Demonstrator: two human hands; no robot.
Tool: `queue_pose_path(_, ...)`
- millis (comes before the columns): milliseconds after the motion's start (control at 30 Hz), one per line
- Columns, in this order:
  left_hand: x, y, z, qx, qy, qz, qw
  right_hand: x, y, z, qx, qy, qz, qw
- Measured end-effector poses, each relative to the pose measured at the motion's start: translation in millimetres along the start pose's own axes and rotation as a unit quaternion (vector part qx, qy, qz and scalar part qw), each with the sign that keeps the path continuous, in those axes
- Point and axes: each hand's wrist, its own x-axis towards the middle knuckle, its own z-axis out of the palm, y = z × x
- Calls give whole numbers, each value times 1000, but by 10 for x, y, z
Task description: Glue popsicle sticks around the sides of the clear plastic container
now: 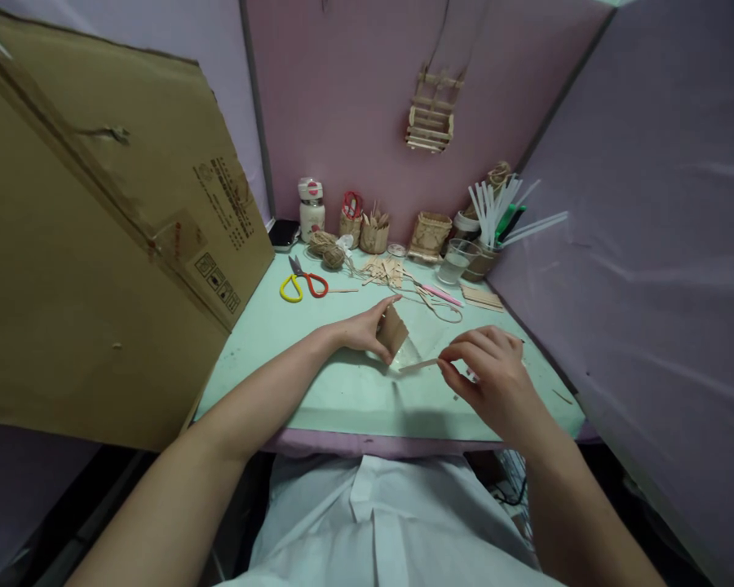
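My left hand (364, 328) is closed around a small brown piece (393, 332) that looks made of wooden craft sticks, with the thumb and fingers on either side of it. A clear, shiny item (409, 354) lies by its lower right edge; its kind is hard to make out. Between the thumb and fingertips of my right hand (490, 367) is a thin wooden stick (417, 365), its free end pointing left toward the clear item. Small bits lie partly hidden under the right hand.
Behind the hands lie scissors (303, 279), loose craft sticks (384, 271), a pink pen (442, 295) and a twine ball (333, 256). A plastic cup (456, 262) and a holder of white glue sticks (493, 214) stand back right. A large cardboard sheet (110, 244) leans at left.
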Motion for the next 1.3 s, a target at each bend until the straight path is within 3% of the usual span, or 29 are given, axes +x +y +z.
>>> queue_pose_path(267, 25, -113, -7, 2, -17, 6, 1000, 107, 113, 94, 4, -51, -27, 998)
queue_pose_path(533, 42, -206, 29, 13, -62, 3, 998, 193, 154, 194, 11, -72, -14, 997)
queue_pose_path(733, 57, -283, 49, 11, -66, 33, 997, 229, 174, 231, 3, -84, -2, 996)
queue_pose_path(1300, 35, -251, 82, 6, -46, 14, 999, 279, 177, 313, 1, -91, 13, 996)
